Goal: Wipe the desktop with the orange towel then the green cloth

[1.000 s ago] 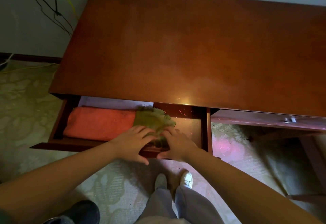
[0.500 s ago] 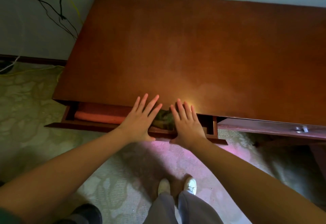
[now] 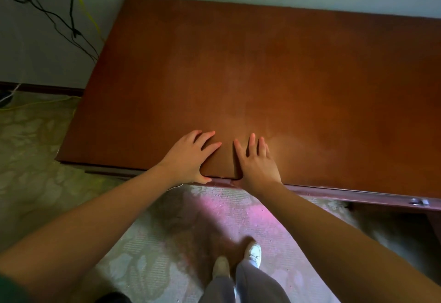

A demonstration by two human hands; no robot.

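Black cables point(image 3: 74, 32) hang down the wall at ten o'clock. The brown bench point(image 3: 286, 76) runs its long axis from nine toward four o'clock. At its near edge the left grip point(image 3: 188, 157) lies flat and empty, fingers spread toward one o'clock. Just beside it, the right grip point(image 3: 259, 164) lies likewise, fingers toward twelve. A metal pull point(image 3: 418, 202) sits at four o'clock.

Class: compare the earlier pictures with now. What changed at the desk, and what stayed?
The left hand and right hand left the green cloth and pushed the drawer in under the desktop, hiding the cloth and orange towel. Both now lie flat on the desktop's front edge. Desktop and wall cables stayed put.
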